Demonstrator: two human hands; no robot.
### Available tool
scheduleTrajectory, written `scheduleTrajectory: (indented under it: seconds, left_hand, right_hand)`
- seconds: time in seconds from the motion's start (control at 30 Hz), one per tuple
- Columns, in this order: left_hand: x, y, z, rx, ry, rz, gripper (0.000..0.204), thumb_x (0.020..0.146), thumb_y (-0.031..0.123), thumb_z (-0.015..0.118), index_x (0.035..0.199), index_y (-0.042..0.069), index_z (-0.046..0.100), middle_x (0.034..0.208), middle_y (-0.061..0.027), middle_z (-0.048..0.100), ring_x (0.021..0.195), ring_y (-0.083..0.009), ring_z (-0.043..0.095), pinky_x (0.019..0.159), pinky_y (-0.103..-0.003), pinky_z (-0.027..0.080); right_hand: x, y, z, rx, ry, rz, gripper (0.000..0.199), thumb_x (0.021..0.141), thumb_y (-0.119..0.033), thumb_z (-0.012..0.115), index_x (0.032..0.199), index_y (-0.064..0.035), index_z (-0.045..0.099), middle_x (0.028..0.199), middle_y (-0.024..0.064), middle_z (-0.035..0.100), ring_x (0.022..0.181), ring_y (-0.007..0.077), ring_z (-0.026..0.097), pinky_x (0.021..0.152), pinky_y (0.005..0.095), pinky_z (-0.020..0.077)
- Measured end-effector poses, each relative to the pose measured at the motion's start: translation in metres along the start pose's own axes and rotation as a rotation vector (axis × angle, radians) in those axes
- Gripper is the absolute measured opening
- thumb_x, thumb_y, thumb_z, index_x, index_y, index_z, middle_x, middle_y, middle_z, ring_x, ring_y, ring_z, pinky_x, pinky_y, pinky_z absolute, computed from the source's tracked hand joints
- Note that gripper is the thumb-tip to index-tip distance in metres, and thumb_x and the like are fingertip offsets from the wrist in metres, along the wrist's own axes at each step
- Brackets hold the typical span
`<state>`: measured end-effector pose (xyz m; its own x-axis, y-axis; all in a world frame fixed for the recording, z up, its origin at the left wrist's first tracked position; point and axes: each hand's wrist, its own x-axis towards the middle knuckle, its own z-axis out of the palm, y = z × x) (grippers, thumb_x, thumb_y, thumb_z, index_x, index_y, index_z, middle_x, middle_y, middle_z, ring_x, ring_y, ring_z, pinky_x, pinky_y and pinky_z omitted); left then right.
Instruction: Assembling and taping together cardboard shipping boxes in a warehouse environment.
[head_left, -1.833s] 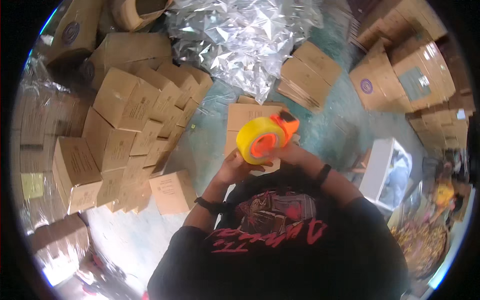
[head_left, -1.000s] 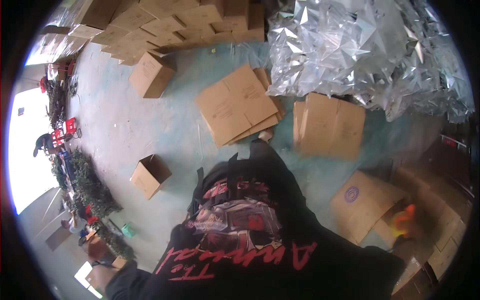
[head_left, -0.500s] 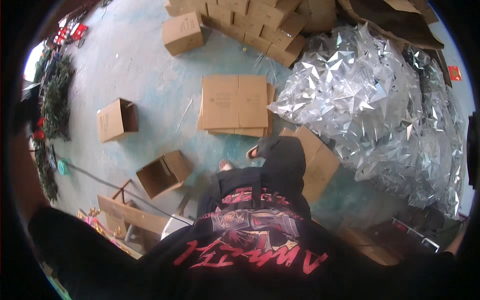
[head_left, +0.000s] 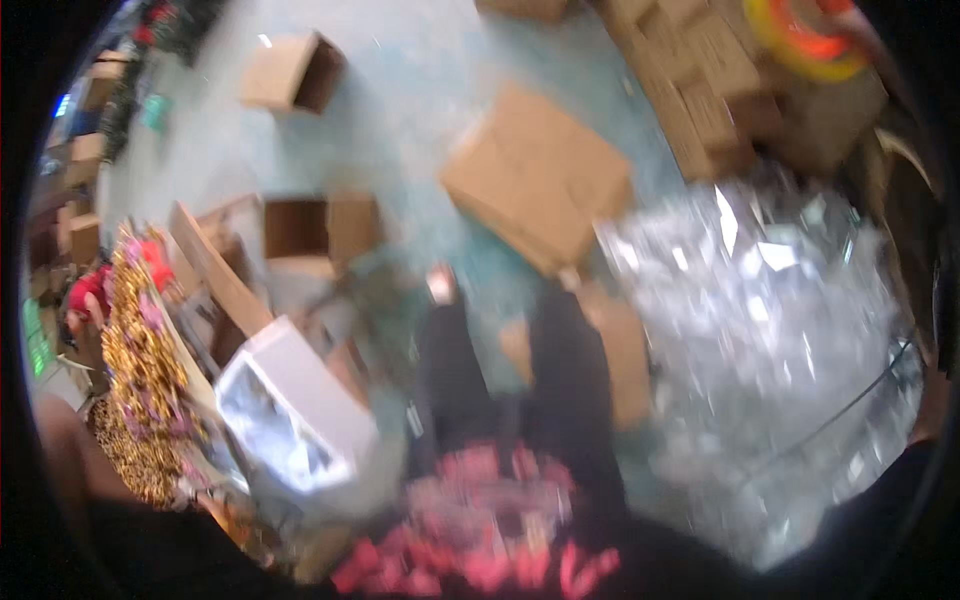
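Note:
Both of my hands lie outside the picture. My left forearm (head_left: 72,450) shows at the left rim, beside strands of gold beads (head_left: 145,350). At the right rim a strip of my right forearm (head_left: 930,405) shows, nearest the heap of silver star ornaments in clear plastic (head_left: 770,320). What either hand holds is hidden. Ahead of my feet lies a stack of flattened cardboard boxes (head_left: 535,170). A white box with silvery contents (head_left: 295,405) is tilted at my left. The view is smeared by motion.
Open cardboard boxes (head_left: 295,72) (head_left: 320,230) stand on the floor to the left, near a wooden board (head_left: 220,270). Closed cartons (head_left: 700,80) are piled at the far right, by a blurred yellow-and-orange ring (head_left: 810,40). Another carton (head_left: 625,350) lies by my right leg.
My view has swung left and tilted. The flattened boxes now appear turned, and the gold beads and white box have come further into view. A yellow-and-orange ring now shows at upper right.

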<state>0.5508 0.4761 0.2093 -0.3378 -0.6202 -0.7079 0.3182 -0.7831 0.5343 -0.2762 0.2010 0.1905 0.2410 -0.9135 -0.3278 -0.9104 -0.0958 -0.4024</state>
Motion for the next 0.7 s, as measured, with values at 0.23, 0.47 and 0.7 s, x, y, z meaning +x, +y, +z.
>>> scheduleTrajectory:
  seconds: [0.23,0.47,0.7]
  left_hand:
    - [0.198,-0.12,-0.035,-0.061,0.04,0.283,0.048,0.102,0.034,0.044,0.138,0.001,0.048,0.136,-0.0259,0.055,0.127,-0.0366,0.056,0.109,-0.049,0.042]
    - [0.377,-0.217,-0.106,-0.096,0.109,0.154,0.048,0.103,0.033,0.044,0.137,0.0,0.048,0.136,-0.0253,0.055,0.127,-0.0363,0.055,0.11,-0.049,0.04]
    - [0.606,-0.447,-0.102,0.073,0.578,0.464,0.029,0.1,0.021,0.053,0.122,0.003,0.058,0.112,-0.0092,0.067,0.101,-0.0193,0.063,0.093,-0.033,0.047]
  right_hand:
    - [0.166,0.177,0.476,0.47,0.009,0.653,0.042,0.071,-0.032,0.077,0.097,0.002,0.073,0.086,0.0114,0.072,0.08,0.0195,0.07,0.071,0.0369,0.0544]
    - [0.139,0.298,0.795,1.288,-0.018,1.023,0.045,0.086,-0.025,0.072,0.122,-0.0006,0.058,0.115,0.0133,0.062,0.102,0.027,0.066,0.088,0.0426,0.0551]
    - [0.162,0.444,0.848,1.353,0.302,1.068,0.043,0.074,-0.036,0.067,0.114,-0.0254,0.059,0.105,0.0001,0.064,0.08,0.0207,0.06,0.065,0.0353,0.0403]
